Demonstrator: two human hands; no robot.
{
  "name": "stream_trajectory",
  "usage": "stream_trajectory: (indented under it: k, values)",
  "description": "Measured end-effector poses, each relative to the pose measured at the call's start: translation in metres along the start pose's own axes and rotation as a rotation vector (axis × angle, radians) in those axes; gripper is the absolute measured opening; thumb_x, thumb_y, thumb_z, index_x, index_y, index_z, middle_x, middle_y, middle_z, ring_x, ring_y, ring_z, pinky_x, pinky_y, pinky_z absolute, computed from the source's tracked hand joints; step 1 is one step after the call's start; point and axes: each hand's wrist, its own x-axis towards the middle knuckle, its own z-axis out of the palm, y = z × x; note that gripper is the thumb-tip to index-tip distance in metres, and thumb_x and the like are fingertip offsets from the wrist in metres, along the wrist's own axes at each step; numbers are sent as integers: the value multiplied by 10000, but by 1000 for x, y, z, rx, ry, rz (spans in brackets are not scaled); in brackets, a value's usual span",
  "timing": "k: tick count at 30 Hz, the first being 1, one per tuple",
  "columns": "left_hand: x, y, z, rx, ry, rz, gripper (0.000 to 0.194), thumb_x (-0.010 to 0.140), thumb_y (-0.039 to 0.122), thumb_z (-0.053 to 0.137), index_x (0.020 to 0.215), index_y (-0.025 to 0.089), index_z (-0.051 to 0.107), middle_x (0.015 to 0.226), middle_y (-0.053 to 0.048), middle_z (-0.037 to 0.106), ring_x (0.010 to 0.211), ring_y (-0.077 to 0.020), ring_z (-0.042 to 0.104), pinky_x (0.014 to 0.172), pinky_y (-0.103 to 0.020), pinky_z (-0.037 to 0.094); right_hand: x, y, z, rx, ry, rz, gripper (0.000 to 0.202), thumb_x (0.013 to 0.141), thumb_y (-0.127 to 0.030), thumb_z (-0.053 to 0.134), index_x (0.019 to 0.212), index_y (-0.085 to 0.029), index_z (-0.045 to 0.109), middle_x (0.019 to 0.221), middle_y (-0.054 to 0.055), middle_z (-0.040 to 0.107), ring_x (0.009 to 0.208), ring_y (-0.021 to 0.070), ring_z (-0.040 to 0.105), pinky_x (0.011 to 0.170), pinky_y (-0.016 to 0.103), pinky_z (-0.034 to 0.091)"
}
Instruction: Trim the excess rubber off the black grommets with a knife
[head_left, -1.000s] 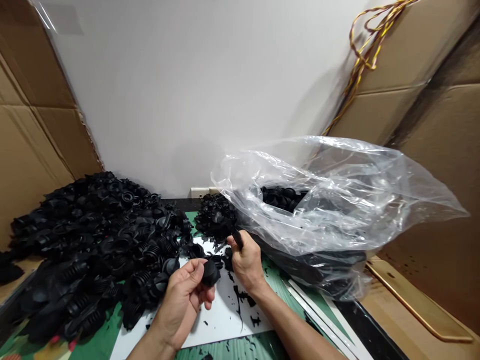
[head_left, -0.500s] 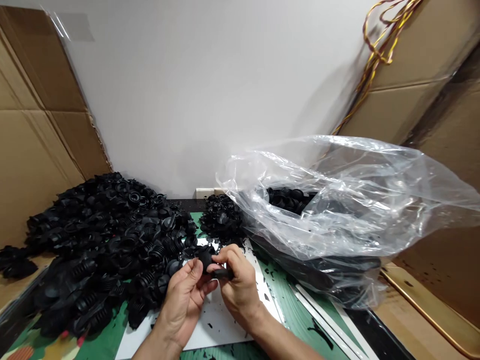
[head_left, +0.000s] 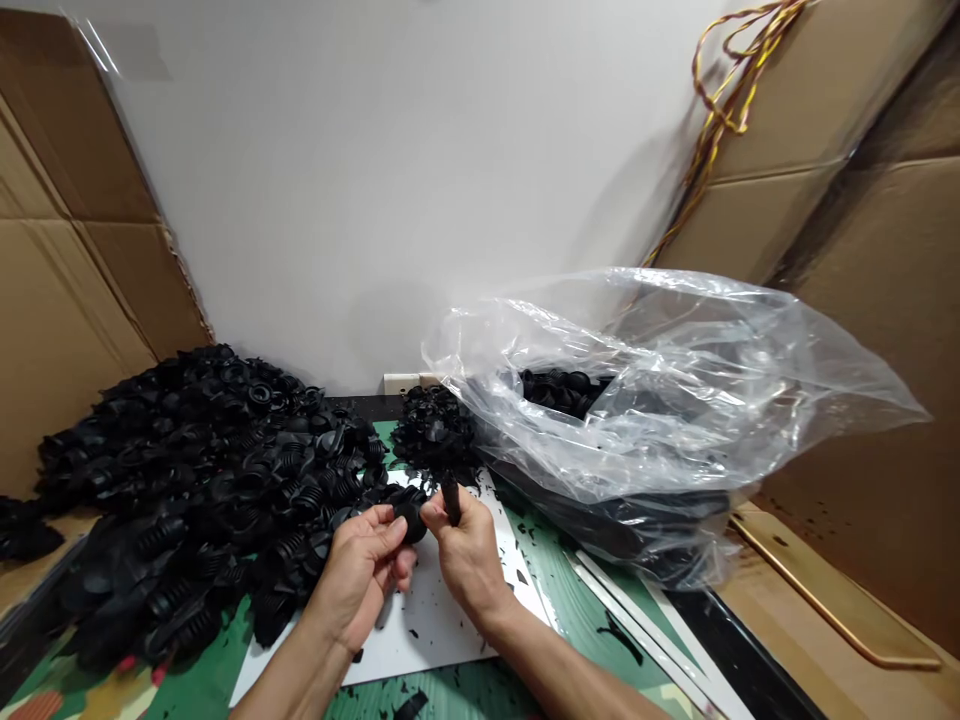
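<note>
Wall (head_left: 360, 190): pale and plain, rising beyond the left grip (head_left: 364, 560) and the right grip (head_left: 466, 550), with brown cardboard flanking it on both sides.
Surface (head_left: 555, 560): green, strewn with dark bits; a white sheet (head_left: 435, 630) lies under both grips, perhaps as a pale ground that shows dark pieces clearly.
Left grip: pinching a black part (head_left: 410, 522) between thumb and fingers, likely to steady it while leaving its right side free.
Black part: at the fingertips of the left grip, just beside the right thumb; whether that thumb touches it is hard to tell. Its rounded side seems to face up and toward the camera; fingers cover too much to read its long axis.
Right grip: closed in a fist around a dark stick-like piece (head_left: 450, 498), a hold that seems to keep the thumb near the part.
Dark stick-like piece: long axis near upright, the visible end pointing up out of the fist and leaning slightly left; its lower end is hidden.
Large black pile (head_left: 202, 480): left of the left grip and beyond it, probably placed there for easy reach.
Small dark heap (head_left: 435, 425): just beyond the right grip.
Clear plastic bag (head_left: 675, 420): right of the right grip and beyond it, its opening spread over more black parts (head_left: 562, 390), perhaps for access.
</note>
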Motion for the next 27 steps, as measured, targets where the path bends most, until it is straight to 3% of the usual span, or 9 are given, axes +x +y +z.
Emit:
stream_trajectory:
  k: [3,6,13,20,23,27]
  values:
    - [-3,-2,0,20,-7,-37,213,558,169,774,640,127,581,456,31,537,309,-68,439,300,-180,345,19,6,-17,-58,212,8,224,717,-354,498,559,-211,432,509,-33,439,499,135,405,490,256,360]
    - [-4,-3,1,27,-8,-46,202,594,192,757,661,140,573,466,23,550,342,-88,483,326,-192,395,29,9,-31,-86,260,-8,239,738,-379,492,580,-206,444,534,-29,447,522,140,406,522,267,357]
    - [-5,7,3,69,66,38,287,563,194,797,793,142,634,608,-4,630,453,-117,570,417,-223,487,20,6,-26,-186,24,-112,198,742,-320,513,591,-195,483,552,-41,433,542,132,408,519,245,333]
    - [-6,9,-1,215,24,167,300,550,113,755,842,146,697,752,-33,659,585,-128,576,507,-221,486,17,-2,-33,-21,-116,-212,165,744,-237,572,863,-175,668,822,37,627,679,162,561,587,262,445]
    - [-7,10,-2,258,-9,182,332,558,96,736,881,162,695,789,-35,673,637,-144,591,533,-218,472,14,-10,-33,95,-280,-294,187,733,-204,635,904,-201,708,983,64,643,825,188,612,705,301,494]
    - [-9,11,-2,212,-51,183,399,524,84,750,911,156,681,835,-61,707,765,-187,630,637,-227,482,11,-11,-30,68,-479,-322,176,729,-213,700,896,-248,744,1003,57,657,946,202,625,823,347,501]
